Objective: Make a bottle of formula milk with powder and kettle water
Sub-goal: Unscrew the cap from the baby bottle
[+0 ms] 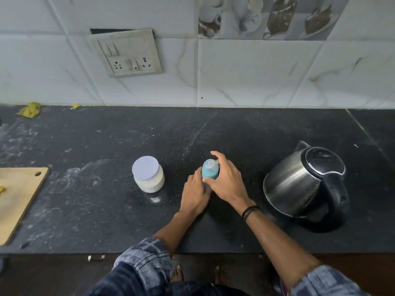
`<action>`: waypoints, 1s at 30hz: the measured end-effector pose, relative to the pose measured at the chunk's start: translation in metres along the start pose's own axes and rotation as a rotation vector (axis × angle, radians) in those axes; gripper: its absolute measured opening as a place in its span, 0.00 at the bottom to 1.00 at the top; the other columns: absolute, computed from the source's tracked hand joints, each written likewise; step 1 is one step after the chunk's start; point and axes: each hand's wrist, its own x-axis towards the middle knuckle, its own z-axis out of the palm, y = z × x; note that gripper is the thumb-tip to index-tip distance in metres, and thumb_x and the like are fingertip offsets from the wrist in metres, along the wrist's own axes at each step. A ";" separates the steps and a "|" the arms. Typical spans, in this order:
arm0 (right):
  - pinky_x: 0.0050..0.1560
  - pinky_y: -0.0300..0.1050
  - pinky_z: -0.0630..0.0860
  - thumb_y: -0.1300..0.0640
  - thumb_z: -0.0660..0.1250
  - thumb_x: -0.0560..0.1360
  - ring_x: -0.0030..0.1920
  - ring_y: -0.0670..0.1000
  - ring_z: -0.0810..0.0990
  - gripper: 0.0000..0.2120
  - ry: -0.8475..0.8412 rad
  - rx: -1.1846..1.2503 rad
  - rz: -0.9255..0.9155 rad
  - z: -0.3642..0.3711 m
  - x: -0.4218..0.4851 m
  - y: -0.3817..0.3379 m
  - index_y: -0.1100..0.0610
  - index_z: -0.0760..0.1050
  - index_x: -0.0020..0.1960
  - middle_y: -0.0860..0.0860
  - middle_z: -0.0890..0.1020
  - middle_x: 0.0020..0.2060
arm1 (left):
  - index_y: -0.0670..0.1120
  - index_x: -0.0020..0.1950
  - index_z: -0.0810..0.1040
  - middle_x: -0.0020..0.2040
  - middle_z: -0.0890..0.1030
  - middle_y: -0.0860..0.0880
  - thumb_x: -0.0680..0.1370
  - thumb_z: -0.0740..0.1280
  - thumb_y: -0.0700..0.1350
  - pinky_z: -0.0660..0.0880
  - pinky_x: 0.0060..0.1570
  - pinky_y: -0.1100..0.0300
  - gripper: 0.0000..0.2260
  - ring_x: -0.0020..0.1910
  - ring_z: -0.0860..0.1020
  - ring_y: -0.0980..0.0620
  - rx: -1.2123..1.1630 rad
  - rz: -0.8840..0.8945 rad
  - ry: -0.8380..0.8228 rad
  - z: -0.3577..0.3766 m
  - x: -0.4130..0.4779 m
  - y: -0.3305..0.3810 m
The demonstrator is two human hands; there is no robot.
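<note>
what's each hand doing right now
left hand: closed, gripping the lower part of the baby bottle
right hand: closed, holding the same bottle's teal top

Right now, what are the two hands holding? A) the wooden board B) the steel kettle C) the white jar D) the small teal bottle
D: the left hand and the right hand both grip the teal bottle, which stands between the jar and the kettle.

Countertop [235,129]: open band runs along the wall [245,71] behind everything. Powder jar [148,174] stands left of the bottle [210,170], kettle [305,184] right, with a passable gap on each side; cutting board [19,199] occupies the left edge.
</note>
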 end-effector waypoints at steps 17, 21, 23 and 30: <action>0.67 0.49 0.72 0.58 0.78 0.71 0.65 0.48 0.74 0.51 -0.153 0.076 -0.054 -0.012 0.005 0.009 0.36 0.48 0.80 0.46 0.76 0.63 | 0.52 0.78 0.63 0.72 0.72 0.53 0.80 0.64 0.59 0.68 0.68 0.47 0.29 0.66 0.70 0.52 -0.092 0.062 -0.027 0.002 0.004 -0.012; 0.68 0.45 0.67 0.53 0.80 0.71 0.69 0.46 0.69 0.47 -0.098 0.102 -0.049 -0.008 0.003 0.008 0.40 0.56 0.80 0.47 0.74 0.67 | 0.52 0.77 0.64 0.70 0.72 0.55 0.77 0.60 0.62 0.68 0.67 0.46 0.30 0.64 0.70 0.54 -0.099 0.077 -0.026 0.002 0.004 -0.013; 0.65 0.42 0.66 0.55 0.79 0.73 0.68 0.45 0.69 0.43 -0.066 0.101 -0.040 -0.004 0.004 0.007 0.41 0.59 0.79 0.46 0.75 0.66 | 0.52 0.77 0.64 0.69 0.72 0.55 0.77 0.61 0.63 0.69 0.66 0.46 0.31 0.64 0.70 0.54 -0.079 0.074 -0.027 0.003 0.006 -0.015; 0.67 0.47 0.69 0.58 0.80 0.70 0.65 0.46 0.70 0.49 -0.155 0.078 -0.072 -0.013 0.011 0.007 0.38 0.54 0.79 0.45 0.74 0.64 | 0.51 0.78 0.63 0.68 0.72 0.54 0.77 0.59 0.66 0.67 0.66 0.47 0.33 0.63 0.70 0.53 -0.068 0.081 -0.044 0.005 0.006 -0.017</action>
